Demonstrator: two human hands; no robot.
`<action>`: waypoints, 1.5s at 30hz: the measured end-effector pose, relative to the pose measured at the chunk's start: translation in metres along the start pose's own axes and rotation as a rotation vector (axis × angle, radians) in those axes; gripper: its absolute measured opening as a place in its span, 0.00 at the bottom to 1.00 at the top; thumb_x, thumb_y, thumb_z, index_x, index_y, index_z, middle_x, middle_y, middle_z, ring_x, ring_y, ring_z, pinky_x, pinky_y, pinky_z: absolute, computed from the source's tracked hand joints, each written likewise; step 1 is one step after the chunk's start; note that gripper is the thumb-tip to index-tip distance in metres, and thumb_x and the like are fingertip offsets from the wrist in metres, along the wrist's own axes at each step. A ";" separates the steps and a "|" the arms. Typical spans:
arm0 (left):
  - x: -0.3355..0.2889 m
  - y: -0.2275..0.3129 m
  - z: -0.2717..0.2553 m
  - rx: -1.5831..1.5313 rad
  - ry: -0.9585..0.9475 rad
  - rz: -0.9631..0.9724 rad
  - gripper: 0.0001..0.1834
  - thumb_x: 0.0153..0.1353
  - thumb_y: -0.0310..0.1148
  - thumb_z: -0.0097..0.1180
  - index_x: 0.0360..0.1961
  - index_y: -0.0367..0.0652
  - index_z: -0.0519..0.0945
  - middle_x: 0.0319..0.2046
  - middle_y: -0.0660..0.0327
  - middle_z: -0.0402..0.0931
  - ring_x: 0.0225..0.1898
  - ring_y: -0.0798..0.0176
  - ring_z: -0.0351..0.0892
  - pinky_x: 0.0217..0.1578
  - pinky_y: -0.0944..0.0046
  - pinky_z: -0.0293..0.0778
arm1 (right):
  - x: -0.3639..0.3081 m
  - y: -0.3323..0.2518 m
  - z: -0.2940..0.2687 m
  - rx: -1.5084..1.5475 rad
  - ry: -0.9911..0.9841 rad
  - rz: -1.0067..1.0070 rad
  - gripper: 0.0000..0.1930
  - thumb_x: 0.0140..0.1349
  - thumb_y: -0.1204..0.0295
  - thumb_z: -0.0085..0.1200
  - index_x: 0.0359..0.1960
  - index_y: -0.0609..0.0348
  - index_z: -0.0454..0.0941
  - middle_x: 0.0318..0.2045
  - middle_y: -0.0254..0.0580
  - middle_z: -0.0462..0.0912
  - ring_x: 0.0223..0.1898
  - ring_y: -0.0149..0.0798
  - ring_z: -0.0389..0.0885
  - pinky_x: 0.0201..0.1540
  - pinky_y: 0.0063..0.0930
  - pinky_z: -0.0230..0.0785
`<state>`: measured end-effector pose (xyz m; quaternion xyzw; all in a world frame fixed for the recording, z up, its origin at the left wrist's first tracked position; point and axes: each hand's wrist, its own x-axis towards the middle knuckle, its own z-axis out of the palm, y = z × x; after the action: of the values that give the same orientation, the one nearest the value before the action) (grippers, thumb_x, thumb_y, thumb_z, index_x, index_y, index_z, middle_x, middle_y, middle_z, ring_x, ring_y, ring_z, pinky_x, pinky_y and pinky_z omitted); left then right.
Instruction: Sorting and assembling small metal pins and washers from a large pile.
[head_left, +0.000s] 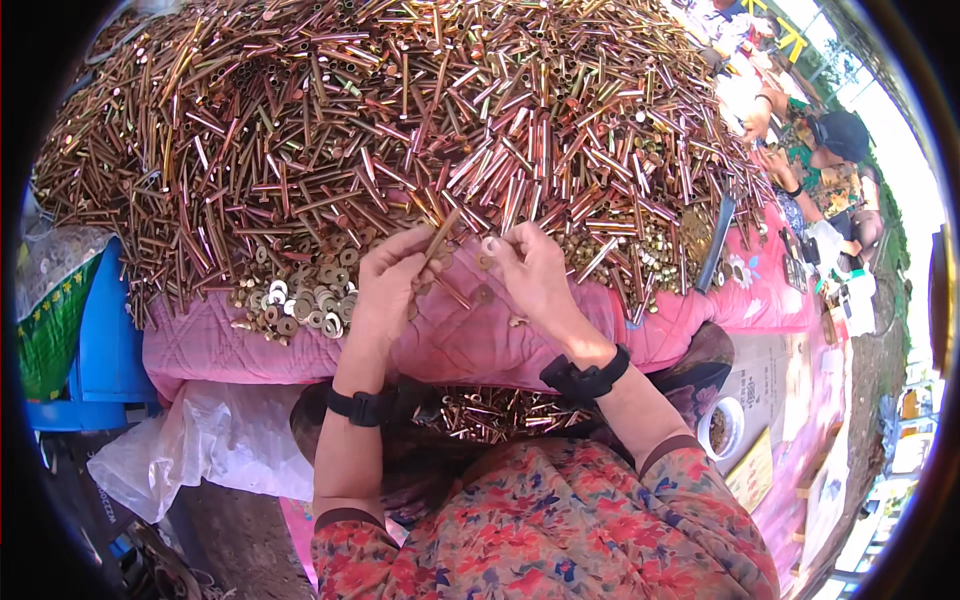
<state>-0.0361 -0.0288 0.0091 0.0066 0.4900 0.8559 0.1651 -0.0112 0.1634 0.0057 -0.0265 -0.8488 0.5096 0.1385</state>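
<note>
My left hand (392, 278) is closed around a slim brassy metal rod or tube (443, 233), which tilts up and to the right out of the fingers. To its right, my right hand (532, 272) pinches a small pale round piece (488, 246) that looks like a washer. The two hands are close together but apart, over the near edge of a pink quilted cloth (470, 345). A heap of flat washers (325, 300) lies just left of my left hand. Small brassy nuts (655, 265) are scattered right of my right hand.
A large heap of metal tubes (400, 120) covers the cloth beyond my hands. More metal pieces (510, 412) lie below the edge, by my lap. At left stand a blue container (100, 330) and clear plastic sheeting (215, 430). A dark curved bar (716, 245) and another person (830, 165) are at right.
</note>
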 end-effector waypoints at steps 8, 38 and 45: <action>-0.019 -0.008 0.024 0.194 -0.036 0.043 0.12 0.57 0.27 0.58 0.42 0.34 0.78 0.31 0.65 0.78 0.31 0.76 0.73 0.33 0.76 0.70 | -0.002 -0.008 0.001 0.054 0.099 -0.068 0.06 0.57 0.75 0.54 0.29 0.64 0.70 0.19 0.46 0.77 0.20 0.41 0.77 0.26 0.32 0.68; -0.017 0.004 -0.001 -0.070 0.339 0.062 0.04 0.51 0.25 0.58 0.29 0.37 0.78 0.20 0.63 0.76 0.16 0.77 0.68 0.17 0.79 0.60 | 0.041 -0.023 0.043 -0.887 -0.228 -0.295 0.15 0.42 0.73 0.59 0.33 0.67 0.73 0.34 0.49 0.76 0.39 0.47 0.77 0.41 0.34 0.73; -0.017 0.011 -0.005 0.113 0.343 0.142 0.04 0.50 0.24 0.59 0.28 0.37 0.79 0.18 0.62 0.77 0.13 0.78 0.64 0.14 0.80 0.55 | 0.006 -0.031 -0.005 -0.756 -0.123 -0.330 0.10 0.46 0.79 0.50 0.33 0.63 0.71 0.33 0.48 0.73 0.39 0.51 0.73 0.42 0.40 0.66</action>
<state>-0.0242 -0.0429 0.0187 -0.0954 0.5566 0.8251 0.0178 -0.0127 0.1544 0.0364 0.0915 -0.9756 0.1336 0.1480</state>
